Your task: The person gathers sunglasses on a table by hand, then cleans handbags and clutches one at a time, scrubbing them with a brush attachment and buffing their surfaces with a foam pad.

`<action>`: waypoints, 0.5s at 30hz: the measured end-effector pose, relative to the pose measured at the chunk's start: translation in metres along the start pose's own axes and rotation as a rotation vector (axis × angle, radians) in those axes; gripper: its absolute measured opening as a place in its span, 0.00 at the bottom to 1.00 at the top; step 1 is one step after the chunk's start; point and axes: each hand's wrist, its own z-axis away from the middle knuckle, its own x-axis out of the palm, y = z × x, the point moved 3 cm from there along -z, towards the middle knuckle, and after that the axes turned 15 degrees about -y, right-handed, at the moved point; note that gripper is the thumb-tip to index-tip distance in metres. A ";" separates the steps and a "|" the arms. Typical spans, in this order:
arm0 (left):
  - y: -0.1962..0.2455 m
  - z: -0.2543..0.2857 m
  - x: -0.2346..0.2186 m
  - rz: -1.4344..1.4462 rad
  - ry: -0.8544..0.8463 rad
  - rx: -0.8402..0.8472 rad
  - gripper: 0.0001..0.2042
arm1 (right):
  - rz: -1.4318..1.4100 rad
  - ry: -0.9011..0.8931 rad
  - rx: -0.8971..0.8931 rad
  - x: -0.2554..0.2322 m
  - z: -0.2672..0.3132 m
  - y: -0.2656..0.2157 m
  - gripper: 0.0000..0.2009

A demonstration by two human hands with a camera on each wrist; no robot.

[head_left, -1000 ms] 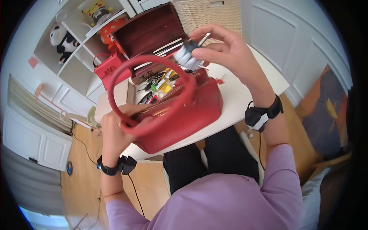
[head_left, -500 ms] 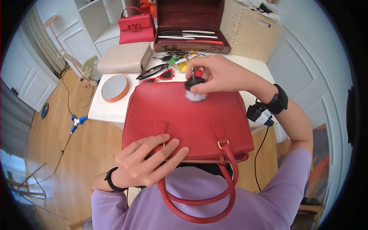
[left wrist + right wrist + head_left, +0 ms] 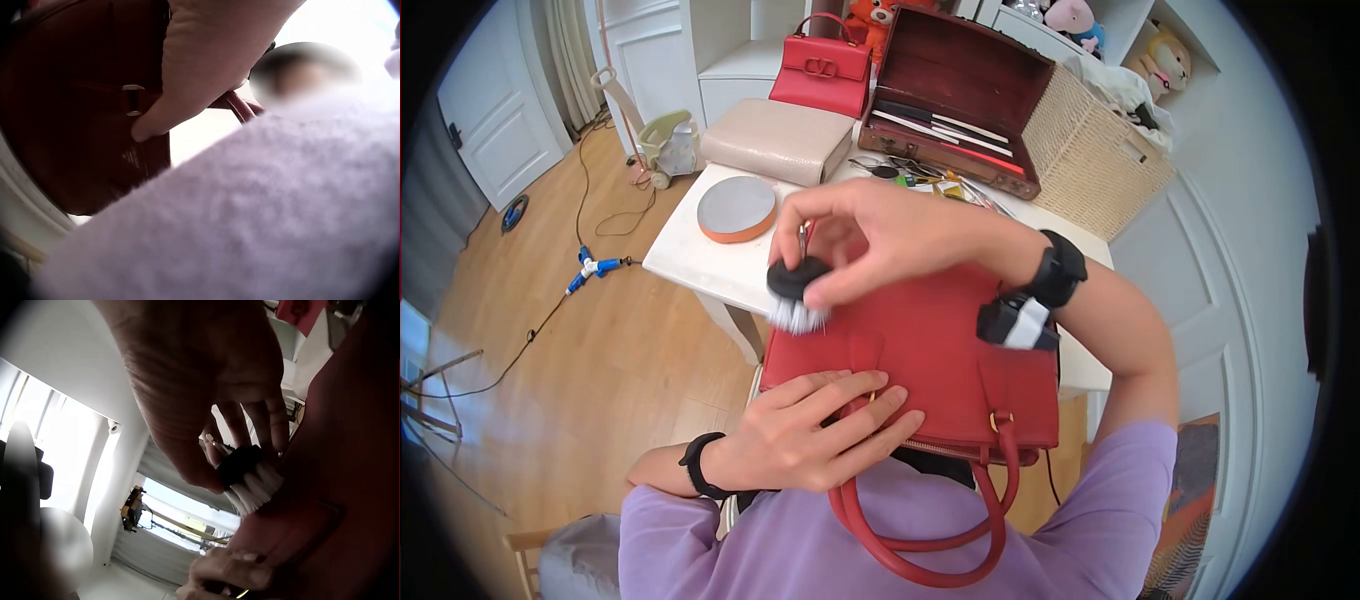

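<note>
I see my right hand [image 3: 880,235] pinching the brush [image 3: 797,275], bristles down by the left edge of the red bag [image 3: 940,350]. Left hand [image 3: 820,430]: fingers extended, resting on bag. Bag lies across table's [image 3: 672,250] near edge.

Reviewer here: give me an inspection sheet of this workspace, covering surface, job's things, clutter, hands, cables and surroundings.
Surface: white table, partly covered; spills: nothing seen.
Job's things: large red handbag lying flat, handles toward the person; brush at it, bristle contact unclear.
Clutter: round tin, beige bag, small red handbag, open case holding flat strips, small items partly hidden by the arm.
Hands: right hand grips the brush; left hand rests on the large red handbag, fingers spread.
Cables: floor cable with blue connector; on the table, nothing seen.
Surroundings: wicker basket, door, plush toys.
</note>
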 end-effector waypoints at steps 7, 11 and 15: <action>-0.006 0.002 0.004 0.038 0.011 0.013 0.15 | -0.015 0.071 0.099 -0.033 -0.014 0.019 0.13; -0.006 0.002 -0.001 0.049 -0.007 0.028 0.16 | 0.032 0.332 0.208 -0.065 0.009 0.064 0.13; -0.009 0.003 -0.002 0.060 -0.075 0.036 0.17 | -0.208 0.205 0.482 -0.074 0.057 0.100 0.13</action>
